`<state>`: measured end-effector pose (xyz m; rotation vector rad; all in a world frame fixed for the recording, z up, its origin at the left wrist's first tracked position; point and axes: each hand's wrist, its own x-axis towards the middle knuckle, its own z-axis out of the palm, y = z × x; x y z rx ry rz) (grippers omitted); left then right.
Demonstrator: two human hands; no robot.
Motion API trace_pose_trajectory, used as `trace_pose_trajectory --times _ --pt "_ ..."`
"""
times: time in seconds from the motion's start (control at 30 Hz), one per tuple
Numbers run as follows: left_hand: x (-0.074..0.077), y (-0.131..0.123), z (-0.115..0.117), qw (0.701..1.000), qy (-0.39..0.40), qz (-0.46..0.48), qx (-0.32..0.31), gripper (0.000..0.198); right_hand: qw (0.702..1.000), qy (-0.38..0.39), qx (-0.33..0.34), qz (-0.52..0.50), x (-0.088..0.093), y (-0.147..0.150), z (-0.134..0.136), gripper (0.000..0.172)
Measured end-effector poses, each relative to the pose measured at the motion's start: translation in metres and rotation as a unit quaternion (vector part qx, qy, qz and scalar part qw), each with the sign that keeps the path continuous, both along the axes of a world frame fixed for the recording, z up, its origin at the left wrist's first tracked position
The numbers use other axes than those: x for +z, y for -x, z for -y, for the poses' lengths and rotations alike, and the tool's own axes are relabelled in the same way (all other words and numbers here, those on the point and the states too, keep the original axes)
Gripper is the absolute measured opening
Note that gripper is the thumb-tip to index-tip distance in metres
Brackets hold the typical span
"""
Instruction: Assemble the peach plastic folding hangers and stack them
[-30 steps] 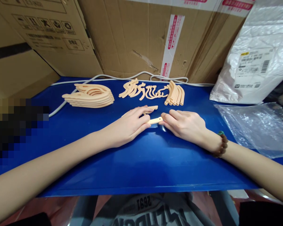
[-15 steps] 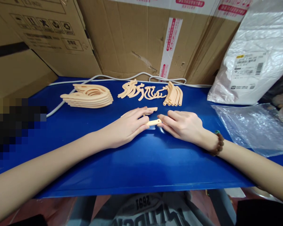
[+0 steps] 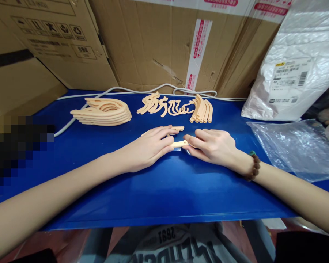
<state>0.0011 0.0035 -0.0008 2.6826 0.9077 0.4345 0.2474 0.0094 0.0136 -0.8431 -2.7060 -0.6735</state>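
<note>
Between my two hands is a beige plastic hanger part [image 3: 178, 144] with a small round hole near its right end. My left hand [image 3: 157, 147] lies over the left side of the part, its thumb and fingers closed on it, hiding much of it. Another beige edge [image 3: 178, 128] sticks out beyond the left fingertips. My right hand [image 3: 210, 144] pinches the right end, next to the hole, between thumb and fingers. Whether the two beige pieces are joined is hidden under the left hand.
Behind the left hand lies a stack of beige hanger bodies [image 3: 104, 118]. Several hooks [image 3: 153, 104] and curved arms [image 3: 201, 111] lie farther right. A white cable [image 3: 137, 92] runs before the cardboard boxes [image 3: 150, 44]. On the right are a white mailing bag [image 3: 287, 95] and clear plastic [image 3: 296, 149].
Both hands keep nearly the same place and grip. The held hanger part has shifted only very slightly.
</note>
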Motion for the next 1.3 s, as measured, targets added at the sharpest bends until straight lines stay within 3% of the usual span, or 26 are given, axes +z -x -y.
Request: trace_pose_trajectory --times 0.57,0.73,0.9,1.1,1.2,1.3 --pt "0.001 -0.001 -0.002 1.000 -0.002 -0.002 -0.016 0.037 0.992 -0.074 0.086 -0.047 -0.003 0.000 -0.003 0.030" --pt "0.003 -0.002 -0.002 1.000 0.007 0.007 -0.015 0.037 0.994 -0.029 0.085 -0.058 -0.004 0.001 -0.002 0.035" --pt "0.001 0.002 -0.006 0.997 0.039 0.034 0.055 0.038 0.986 0.021 0.138 -0.085 -0.003 0.000 0.000 0.038" --pt "-0.003 0.009 -0.013 0.991 0.072 0.084 0.074 0.049 0.976 0.102 0.185 -0.044 0.001 0.001 -0.004 0.061" --pt "-0.004 0.009 -0.015 0.985 0.094 0.119 0.087 0.057 0.974 0.128 0.185 -0.037 0.002 0.003 -0.005 0.061" --pt "-0.004 0.010 -0.017 0.982 0.091 0.138 0.093 0.050 0.972 0.147 0.183 -0.029 0.003 0.004 -0.005 0.059"
